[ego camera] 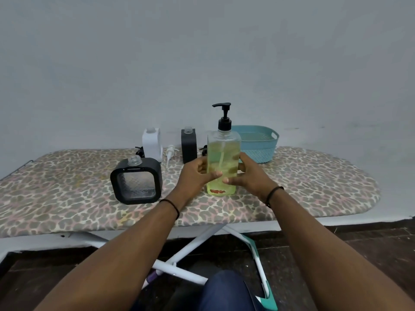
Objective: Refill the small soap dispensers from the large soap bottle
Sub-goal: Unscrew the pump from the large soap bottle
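The large clear soap bottle [222, 153], full of yellow-green liquid and topped by a black pump, stands upright on the leopard-print board [303, 187]. My left hand [197, 173] grips its left side and my right hand [249, 173] grips its right side. To the left stands a square black-framed dispenser [136, 180] with an uncapped clear neck. Behind it are a white dispenser [152, 142] and a dark grey dispenser [189, 144], both uncapped. A white pump head [170, 153] lies between those two.
A teal perforated basket [258, 142] sits behind the large bottle at the right. Black pump parts [139, 151] lie beside the white dispenser. The board's white legs [190, 250] cross below its near edge, and the wall stands close behind it.
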